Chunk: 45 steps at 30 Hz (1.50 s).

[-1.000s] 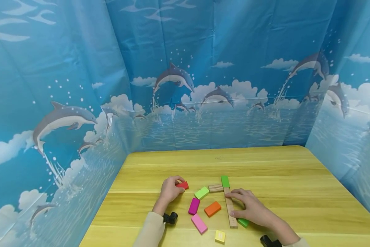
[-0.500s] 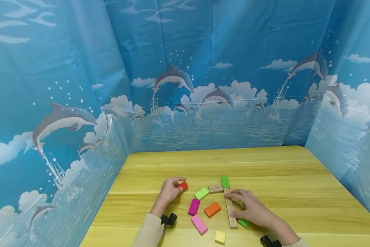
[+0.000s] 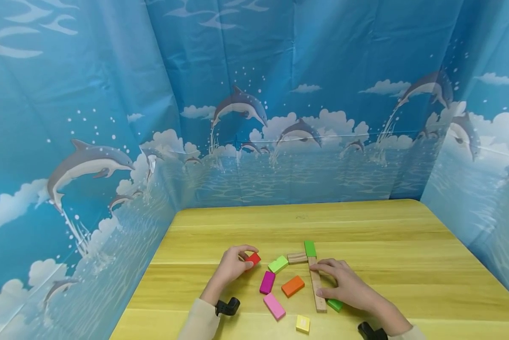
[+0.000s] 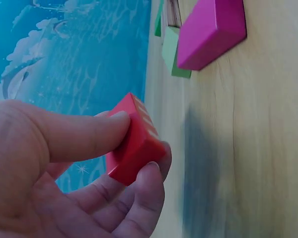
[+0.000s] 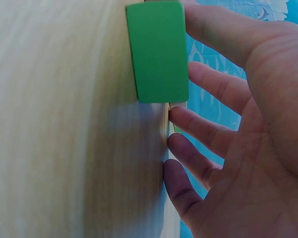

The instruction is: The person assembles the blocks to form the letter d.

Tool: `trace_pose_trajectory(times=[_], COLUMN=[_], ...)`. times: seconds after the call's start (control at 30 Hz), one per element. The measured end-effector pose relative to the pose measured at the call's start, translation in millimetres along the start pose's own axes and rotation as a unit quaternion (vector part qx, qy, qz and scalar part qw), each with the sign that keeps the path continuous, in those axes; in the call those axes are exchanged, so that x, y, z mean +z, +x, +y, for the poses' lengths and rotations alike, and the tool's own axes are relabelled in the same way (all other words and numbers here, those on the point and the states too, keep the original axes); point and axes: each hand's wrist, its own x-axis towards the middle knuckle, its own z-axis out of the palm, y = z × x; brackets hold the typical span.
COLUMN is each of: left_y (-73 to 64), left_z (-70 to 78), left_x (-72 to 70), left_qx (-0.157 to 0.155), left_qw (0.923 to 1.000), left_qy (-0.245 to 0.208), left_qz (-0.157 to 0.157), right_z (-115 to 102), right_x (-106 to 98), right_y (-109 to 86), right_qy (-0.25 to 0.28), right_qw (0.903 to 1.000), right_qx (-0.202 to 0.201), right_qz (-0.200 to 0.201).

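My left hand (image 3: 231,267) pinches a red block (image 3: 253,259) between thumb and fingers at the left of the group. In the left wrist view the red block (image 4: 134,144) is tilted, with pale stripes on one side, and a shadow falls on the table beside it. My right hand (image 3: 348,285) rests at a line of plain wooden blocks (image 3: 316,281), its thumb and index fingertip touching them and its other fingers spread. Beside the right thumb lies a green block (image 3: 334,305), partly covered by the hand in the head view; the right wrist view shows a green block (image 5: 159,52) close up.
Between the hands lie a lime block (image 3: 278,264), a magenta block (image 3: 267,282), a pink block (image 3: 274,306), an orange block (image 3: 293,286) and a yellow block (image 3: 303,324). Another wooden block (image 3: 297,258) and a green block (image 3: 309,248) sit at the far end. A dolphin-print curtain (image 3: 254,184) surrounds the table.
The left hand has drawn slightly nearer and turned the red block, with its index finger now arched over the top. The right hand stays put.
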Motion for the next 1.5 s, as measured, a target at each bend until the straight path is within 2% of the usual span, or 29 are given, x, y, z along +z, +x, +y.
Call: trace_pose_trajectory(times=[0.33, 0.47, 0.6, 0.77, 1.23, 1.5], left_y=[-19.5, -27.1, -32.9, -35.0, -53.5, -62.6], left_z=[0.6, -4.7, -12.2, -17.2, -8.7, -3.9], left_x=[0.8, 0.9, 1.2, 0.8, 5.4, 3.2], left_qx=[0.018, 0.010, -0.011, -0.026, 0.005, -0.004], left_qw=[0.9989, 0.9981, 0.9962, 0.9943, 0.9934, 0.9910], left_qy=[-0.004, -0.024, -0.055, -0.075, -0.034, -0.044], left_qz=[-0.043, -0.056, -0.068, -0.072, -0.109, -0.126], right_z=[-0.2, 0.2, 0.1, 0.3, 2.0, -0.9], right_x=[-0.6, -0.5, -0.1, -0.7, -0.2, -1.0], right_y=[-0.5, -0.4, -0.6, -0.7, 2.2, 1.8], right_qy=[-0.004, 0.002, 0.004, 0.005, -0.010, -0.013], right_qw=[1.0000, 1.0000, 1.0000, 1.0000, 0.9999, 0.9999], right_qx=[-0.003, -0.002, 0.001, 0.003, 0.004, 0.004], right_qz=[0.003, 0.001, 0.000, 0.001, 0.001, 0.003])
